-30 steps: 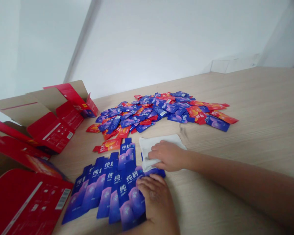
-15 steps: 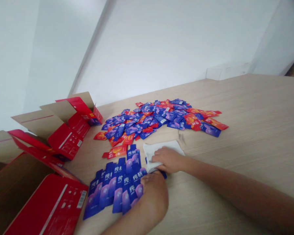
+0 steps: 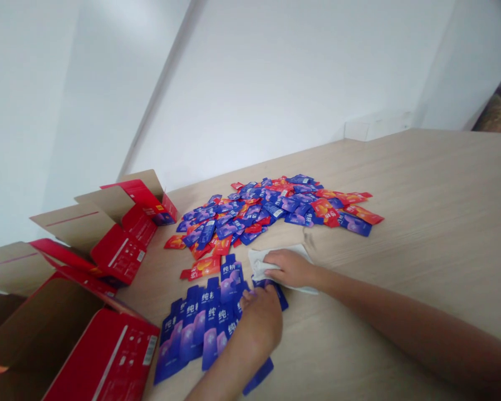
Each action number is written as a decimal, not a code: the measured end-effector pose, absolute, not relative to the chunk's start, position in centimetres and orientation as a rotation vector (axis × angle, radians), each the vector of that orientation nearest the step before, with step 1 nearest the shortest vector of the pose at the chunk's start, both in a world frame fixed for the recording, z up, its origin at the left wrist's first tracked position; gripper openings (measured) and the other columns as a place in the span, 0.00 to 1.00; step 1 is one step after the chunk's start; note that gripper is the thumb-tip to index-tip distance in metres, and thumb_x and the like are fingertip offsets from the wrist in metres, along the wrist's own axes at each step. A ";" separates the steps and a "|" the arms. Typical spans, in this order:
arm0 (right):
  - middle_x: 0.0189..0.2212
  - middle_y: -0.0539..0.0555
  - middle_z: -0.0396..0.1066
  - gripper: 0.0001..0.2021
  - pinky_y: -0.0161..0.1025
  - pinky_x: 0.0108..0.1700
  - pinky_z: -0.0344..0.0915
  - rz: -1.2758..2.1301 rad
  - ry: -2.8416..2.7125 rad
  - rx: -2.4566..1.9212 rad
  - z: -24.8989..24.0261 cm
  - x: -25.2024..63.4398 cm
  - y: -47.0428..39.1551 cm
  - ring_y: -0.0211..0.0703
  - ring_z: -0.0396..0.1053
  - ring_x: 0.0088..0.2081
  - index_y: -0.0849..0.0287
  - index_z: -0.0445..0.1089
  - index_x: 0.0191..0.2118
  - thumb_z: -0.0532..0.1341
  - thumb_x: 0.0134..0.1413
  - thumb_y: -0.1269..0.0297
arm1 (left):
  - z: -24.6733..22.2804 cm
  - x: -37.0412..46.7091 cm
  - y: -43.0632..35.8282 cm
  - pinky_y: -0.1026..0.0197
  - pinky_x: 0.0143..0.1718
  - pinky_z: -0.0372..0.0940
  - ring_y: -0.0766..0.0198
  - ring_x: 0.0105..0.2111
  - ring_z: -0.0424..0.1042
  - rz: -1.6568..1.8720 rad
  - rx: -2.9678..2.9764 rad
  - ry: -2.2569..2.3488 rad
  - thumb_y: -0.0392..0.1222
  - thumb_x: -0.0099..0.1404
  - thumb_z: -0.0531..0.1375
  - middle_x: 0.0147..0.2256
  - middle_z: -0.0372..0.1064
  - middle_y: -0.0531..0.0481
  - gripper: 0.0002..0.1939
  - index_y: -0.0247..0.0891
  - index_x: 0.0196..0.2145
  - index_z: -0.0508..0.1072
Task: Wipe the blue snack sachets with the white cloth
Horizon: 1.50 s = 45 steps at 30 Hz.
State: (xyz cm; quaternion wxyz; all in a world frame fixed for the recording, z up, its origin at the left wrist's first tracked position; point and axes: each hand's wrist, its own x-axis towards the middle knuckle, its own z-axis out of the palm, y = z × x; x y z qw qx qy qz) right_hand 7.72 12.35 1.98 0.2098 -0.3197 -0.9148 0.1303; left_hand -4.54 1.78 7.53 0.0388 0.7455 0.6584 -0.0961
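My right hand (image 3: 291,268) presses and grips a folded white cloth (image 3: 303,250) on the table, its fingers curled over the near left part. Just in front of me, my left hand (image 3: 264,313) has its fingers closed at a blue-purple sachet (image 3: 280,295), which lies partly under the hand beside the cloth. The fingertips are partly hidden. Left of that hand, several blue sachets (image 3: 187,328) lie overlapping in rows, printed side up. One more blue sachet (image 3: 259,376) pokes out beneath my left forearm. A red-orange sachet (image 3: 202,268) lies just beyond the rows.
A heap of mixed blue and red sachets (image 3: 250,211) spreads over the middle of the wooden table (image 3: 401,223). Open red cartons (image 3: 104,356) line the left side, flaps up. A white box (image 3: 376,127) stands at the back by the white wall.
My right hand has drawn the cloth slightly, exposing more of the blue sachet beneath. My left hand has shifted, its fingers now on that sachet. The view has tilted a little.
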 end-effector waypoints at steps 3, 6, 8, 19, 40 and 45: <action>0.34 0.56 0.69 0.12 0.37 0.37 0.56 0.359 -2.446 -0.965 2.3 7.8 12.3 0.44 0.65 0.36 0.62 0.67 0.37 0.54 0.60 0.58 | 7.6 -3.6 2.0 0.41 0.51 0.60 0.40 0.55 0.60 -0.389 2.156 2.044 0.34 0.61 0.53 0.55 0.61 0.31 0.23 0.32 0.55 0.62; 0.35 0.56 0.69 0.12 0.38 0.38 0.56 0.355 -2.418 -0.988 2.6 7.8 12.0 0.44 0.65 0.37 0.62 0.67 0.39 0.53 0.60 0.58 | 6.9 -3.0 2.2 0.37 0.53 0.56 0.34 0.58 0.52 -0.449 2.052 2.032 0.39 0.57 0.58 0.62 0.50 0.32 0.32 0.36 0.59 0.56; 0.36 0.57 0.69 0.13 0.38 0.40 0.56 0.330 -2.427 -0.987 2.7 7.8 11.7 0.45 0.64 0.38 0.62 0.67 0.40 0.53 0.61 0.57 | 6.1 -2.7 2.3 0.34 0.54 0.53 0.32 0.59 0.48 -0.482 1.991 2.020 0.43 0.54 0.61 0.63 0.46 0.34 0.37 0.40 0.60 0.54; 0.39 0.56 0.67 0.15 0.44 0.43 0.55 0.169 -2.747 -0.949 1.5 7.2 12.9 0.50 0.63 0.42 0.53 0.69 0.47 0.60 0.53 0.60 | 0.4 -2.4 2.5 0.24 0.54 0.41 0.24 0.60 0.36 -0.684 1.825 1.856 0.53 0.32 0.70 0.66 0.21 0.42 0.62 0.56 0.62 0.43; 0.38 0.56 0.68 0.14 0.44 0.45 0.55 0.203 -2.765 -0.899 1.7 8.4 12.5 0.49 0.63 0.42 0.55 0.69 0.46 0.58 0.54 0.60 | 0.4 -3.2 2.8 0.26 0.54 0.43 0.25 0.60 0.41 -0.651 1.875 1.889 0.52 0.43 0.66 0.66 0.27 0.41 0.48 0.56 0.60 0.50; 0.39 0.57 0.68 0.15 0.44 0.47 0.55 0.192 -2.733 -1.004 2.2 8.4 12.5 0.49 0.64 0.44 0.55 0.68 0.47 0.57 0.54 0.61 | 0.5 -3.3 2.6 0.26 0.54 0.41 0.26 0.60 0.43 -0.629 1.897 1.904 0.51 0.43 0.66 0.66 0.30 0.41 0.47 0.54 0.60 0.53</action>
